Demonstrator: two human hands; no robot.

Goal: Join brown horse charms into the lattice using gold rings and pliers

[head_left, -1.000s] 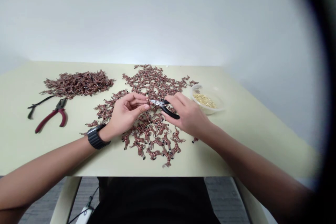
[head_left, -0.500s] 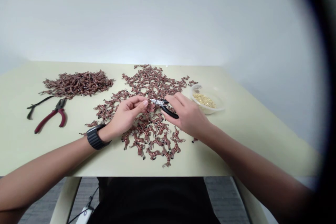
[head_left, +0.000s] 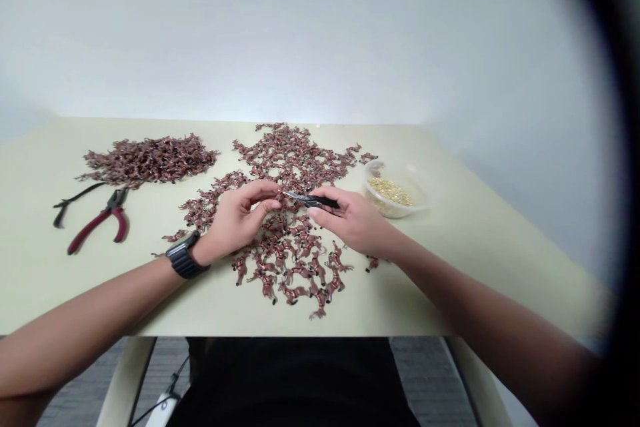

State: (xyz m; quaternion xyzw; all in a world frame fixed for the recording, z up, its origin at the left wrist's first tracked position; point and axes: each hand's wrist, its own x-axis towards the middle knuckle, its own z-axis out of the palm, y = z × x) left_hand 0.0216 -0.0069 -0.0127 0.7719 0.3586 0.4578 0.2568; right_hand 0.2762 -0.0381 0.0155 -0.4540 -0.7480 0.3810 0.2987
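My right hand (head_left: 357,217) is closed round the black handles of small pliers (head_left: 305,198), whose silver jaws point left. The jaw tips reach the fingers of my left hand (head_left: 245,213), which are pinched at the spot. A small brown animal figurine (head_left: 280,195) shows in part between those fingers; most of it is hidden. Below and behind both hands lie many brown figurines (head_left: 295,272) with dark feet, spread across the table. They look like deer or reindeer.
A dense heap of brown figurines (head_left: 155,159) lies at the back left. In front of it are red-handled pliers (head_left: 100,219) and a black tool (head_left: 75,199). To the right, a clear plastic bowl (head_left: 423,199) holds small gold pieces (head_left: 390,191). The table's front edge (head_left: 300,335) is near my body.
My right hand has turned the pliers, so they now show edge-on with their handles closer together. My left hand has shifted slightly left, still at the jaw tips.
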